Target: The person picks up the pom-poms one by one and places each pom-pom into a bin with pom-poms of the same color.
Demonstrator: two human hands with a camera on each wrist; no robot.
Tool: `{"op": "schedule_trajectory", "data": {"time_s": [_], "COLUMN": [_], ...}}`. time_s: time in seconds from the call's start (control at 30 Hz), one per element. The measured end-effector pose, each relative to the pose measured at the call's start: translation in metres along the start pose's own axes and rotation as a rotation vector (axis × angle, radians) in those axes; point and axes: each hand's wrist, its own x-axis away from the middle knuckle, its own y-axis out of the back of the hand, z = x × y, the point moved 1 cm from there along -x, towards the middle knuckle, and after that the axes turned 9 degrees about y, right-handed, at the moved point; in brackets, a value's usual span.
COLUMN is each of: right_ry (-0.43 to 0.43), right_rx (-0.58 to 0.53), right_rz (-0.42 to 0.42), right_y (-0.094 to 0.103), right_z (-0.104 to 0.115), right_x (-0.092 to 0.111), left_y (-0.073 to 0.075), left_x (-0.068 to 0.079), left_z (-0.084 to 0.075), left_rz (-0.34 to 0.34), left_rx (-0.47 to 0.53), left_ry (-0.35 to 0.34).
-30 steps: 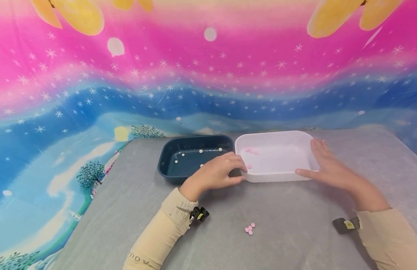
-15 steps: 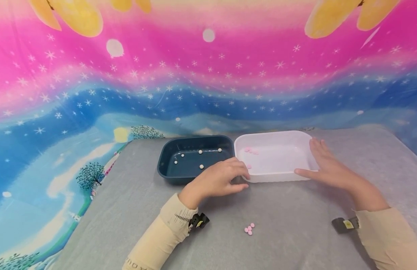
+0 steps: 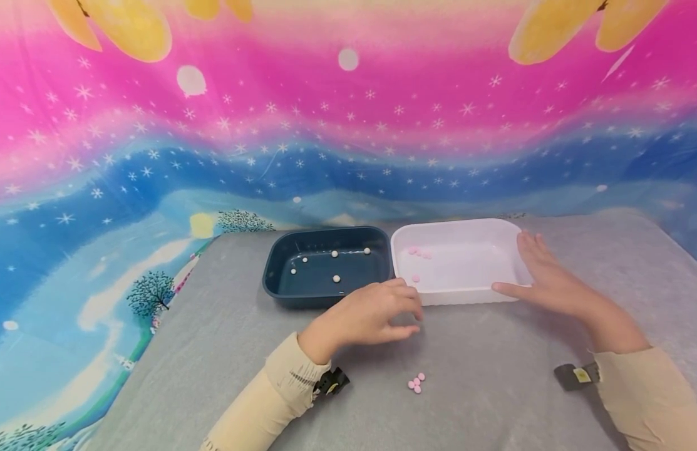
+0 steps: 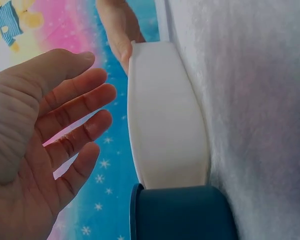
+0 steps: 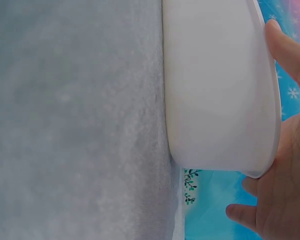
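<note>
My left hand [image 3: 366, 316] hovers above the grey cloth just in front of where the two trays meet. Its fingers are loosely bent, and the left wrist view shows nothing in the palm [image 4: 25, 185]. At the right end of the white tray [image 3: 466, 297], my right hand [image 3: 557, 279] rests on the rim with thumb and fingers spread. The right wrist view has the thumb [image 5: 285, 47] along the near rim. Several small pink round pieces [image 3: 420, 252] lie inside the white tray's left part. A small cluster of pink pieces [image 3: 416, 383] sits on the cloth, nearer than my left hand.
A dark blue tray [image 3: 303, 300] stands against the white tray's left end, with several small white balls [image 3: 336, 279] in it. Grey cloth [image 3: 495, 376] covers the table. Behind it hangs a colourful printed backdrop [image 3: 348, 125].
My left hand has drawn back from the white tray's near left corner, toward me and slightly right, uncovering more of the dark tray. The right hand has stayed on the rim.
</note>
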Motion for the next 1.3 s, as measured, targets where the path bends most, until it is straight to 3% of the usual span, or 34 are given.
{"op": "schedule_trajectory", "data": {"time_s": [0.73,0.97,1.3], "right_ry": [-0.005,-0.010,-0.015], "right_rx": [0.009,0.003,0.005], "right_rz": [0.004,0.006,0.006], "right_y": [0.000,0.000,0.000], "right_z": [0.000,0.000,-0.001], "right_x": [0.000,0.000,-0.001], "left_y": [-0.020,-0.026,-0.032], "left_x": [0.003,0.000,-0.001], "left_z": [-0.018,-0.022,-0.024], "left_rz": [0.144,0.222,0.284], "left_rx": [-0.052,-0.063,-0.062], "left_ry": [-0.038,-0.035,-0.024]}}
